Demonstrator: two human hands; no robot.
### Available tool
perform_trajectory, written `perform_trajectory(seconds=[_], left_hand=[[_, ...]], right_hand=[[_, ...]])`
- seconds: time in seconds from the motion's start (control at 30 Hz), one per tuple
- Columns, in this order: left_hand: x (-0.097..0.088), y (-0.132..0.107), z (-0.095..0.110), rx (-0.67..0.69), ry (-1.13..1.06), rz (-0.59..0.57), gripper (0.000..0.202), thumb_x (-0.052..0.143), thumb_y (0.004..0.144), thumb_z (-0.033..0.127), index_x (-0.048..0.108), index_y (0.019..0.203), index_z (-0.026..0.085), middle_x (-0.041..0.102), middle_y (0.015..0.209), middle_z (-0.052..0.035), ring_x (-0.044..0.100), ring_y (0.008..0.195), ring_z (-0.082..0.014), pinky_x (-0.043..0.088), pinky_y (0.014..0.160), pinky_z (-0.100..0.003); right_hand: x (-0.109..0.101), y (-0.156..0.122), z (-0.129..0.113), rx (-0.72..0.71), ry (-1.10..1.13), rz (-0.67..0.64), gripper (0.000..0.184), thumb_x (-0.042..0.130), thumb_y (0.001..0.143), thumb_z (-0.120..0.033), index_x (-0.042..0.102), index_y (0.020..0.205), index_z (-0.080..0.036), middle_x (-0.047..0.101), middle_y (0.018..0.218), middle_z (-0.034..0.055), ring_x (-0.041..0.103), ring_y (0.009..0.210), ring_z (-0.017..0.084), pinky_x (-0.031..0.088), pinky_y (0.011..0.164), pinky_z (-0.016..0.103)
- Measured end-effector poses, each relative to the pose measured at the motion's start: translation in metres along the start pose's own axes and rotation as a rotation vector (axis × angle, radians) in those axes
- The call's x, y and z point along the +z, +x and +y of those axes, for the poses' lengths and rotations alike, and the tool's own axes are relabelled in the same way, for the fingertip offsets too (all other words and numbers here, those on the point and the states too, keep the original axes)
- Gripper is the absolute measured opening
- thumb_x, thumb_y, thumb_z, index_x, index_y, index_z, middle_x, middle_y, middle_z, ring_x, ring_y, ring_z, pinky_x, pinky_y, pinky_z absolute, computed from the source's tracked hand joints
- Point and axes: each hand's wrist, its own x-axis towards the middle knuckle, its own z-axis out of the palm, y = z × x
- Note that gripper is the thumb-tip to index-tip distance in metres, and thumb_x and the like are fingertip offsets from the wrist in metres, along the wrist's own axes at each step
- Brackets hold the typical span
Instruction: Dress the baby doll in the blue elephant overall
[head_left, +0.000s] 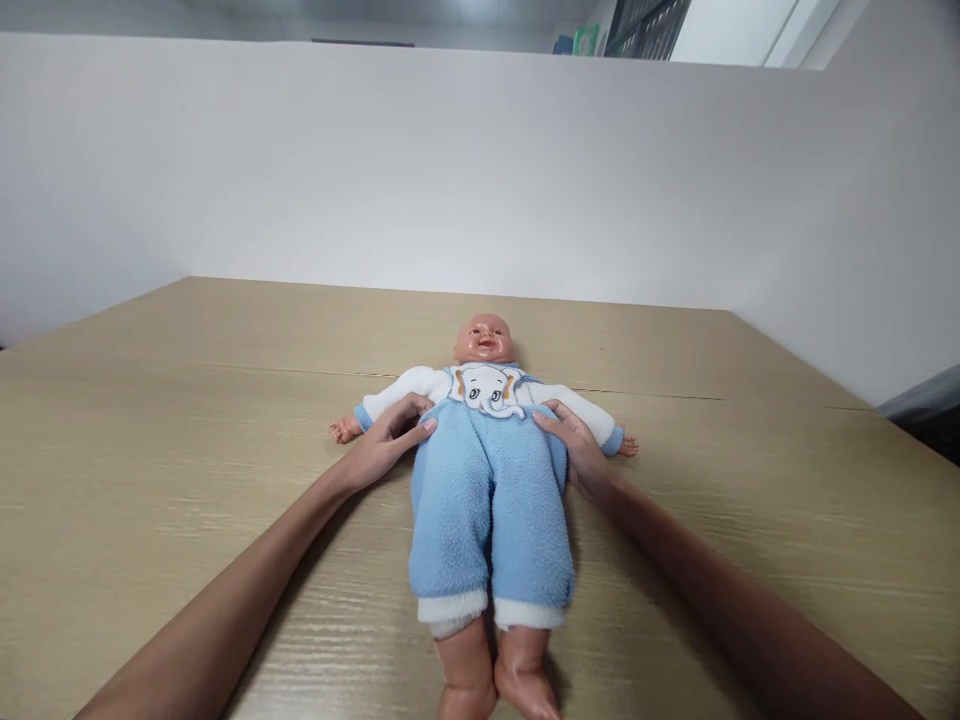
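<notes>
I see the doll (459,470) face-up on the table (225,400), arms spread, bald and barefoot, in a white top (411,390) with blue cuffs (614,440), an elephant picture (480,382) on the chest, and fleecy blue trousers (454,525) hemmed white. My left hand (390,438) and right hand (583,450) touch its waist, fingers (409,405) loosely curled; whether they grip cloth, I can't tell.

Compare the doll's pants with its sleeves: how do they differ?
Color: the pants are blue, the sleeves white. Trim: the pants end in white bands, the sleeves in blue bands. Direction: the pants run toward the camera, the sleeves spread sideways. Shared: both are on the doll.
</notes>
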Motion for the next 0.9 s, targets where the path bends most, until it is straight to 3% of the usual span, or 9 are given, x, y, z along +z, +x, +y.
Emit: perform_trajectory(seconds=[0.23, 0.4, 0.5, 0.63, 0.73, 0.9], left_hand=[[0.004, -0.004, 0.01, -0.085, -0.169, 0.035, 0.024, 0.061, 0.105, 0.048, 0.053, 0.106, 0.026, 0.054, 0.099, 0.0001, 0.052, 0.097, -0.0197, 0.042, 0.093, -0.032], [-0.001, -0.002, 0.007, -0.096, -0.112, 0.031, 0.026, 0.058, 0.106, 0.051, 0.057, 0.106, 0.025, 0.053, 0.099, -0.0003, 0.049, 0.094, -0.0199, 0.04, 0.089, -0.032], [-0.005, -0.001, 0.002, -0.092, -0.049, 0.04, 0.035, 0.052, 0.108, 0.055, 0.057, 0.096, 0.023, 0.05, 0.094, -0.0007, 0.045, 0.091, -0.0206, 0.038, 0.086, -0.033], [-0.006, 0.001, -0.001, -0.142, -0.093, 0.059, 0.035, 0.06, 0.104, 0.055, 0.055, 0.092, 0.022, 0.048, 0.09, 0.0008, 0.043, 0.086, -0.0189, 0.036, 0.08, -0.032], [-0.002, 0.002, -0.003, -0.131, -0.087, 0.112, 0.034, 0.06, 0.104, 0.054, 0.056, 0.094, 0.022, 0.049, 0.091, 0.0012, 0.045, 0.085, -0.0182, 0.037, 0.079, -0.031], [0.006, 0.001, -0.013, 0.039, 0.326, 0.296, 0.024, 0.054, 0.108, 0.044, 0.061, 0.107, 0.022, 0.064, 0.104, -0.0035, 0.058, 0.095, -0.0216, 0.045, 0.089, -0.036]], right_hand=[[0.002, -0.001, 0.0, -0.012, -0.004, 0.021, 0.039, 0.087, 0.082, -0.052, 0.065, 0.1, -0.026, 0.066, 0.096, -0.0016, 0.059, 0.088, 0.02, 0.049, 0.08, 0.031], [0.003, -0.003, -0.003, -0.007, 0.013, 0.001, 0.037, 0.087, 0.083, -0.051, 0.065, 0.1, -0.025, 0.066, 0.096, -0.0009, 0.058, 0.087, 0.019, 0.048, 0.078, 0.031], [0.002, -0.003, -0.001, -0.013, 0.051, 0.022, 0.04, 0.088, 0.081, -0.048, 0.06, 0.099, -0.026, 0.065, 0.095, -0.0014, 0.057, 0.083, 0.019, 0.047, 0.076, 0.031], [0.0, -0.003, 0.001, -0.134, 0.046, 0.098, 0.043, 0.089, 0.08, -0.044, 0.053, 0.095, -0.027, 0.057, 0.088, -0.0035, 0.053, 0.077, 0.017, 0.042, 0.071, 0.03], [-0.001, -0.006, -0.003, -0.299, -0.176, 0.148, 0.038, 0.083, 0.086, -0.046, 0.052, 0.097, -0.027, 0.056, 0.087, -0.0025, 0.054, 0.079, 0.019, 0.044, 0.073, 0.032], [-0.021, -0.018, -0.022, -0.724, -1.019, 0.291, 0.015, 0.069, 0.099, -0.036, 0.063, 0.107, -0.025, 0.067, 0.102, 0.0056, 0.06, 0.095, 0.026, 0.047, 0.091, 0.043]])
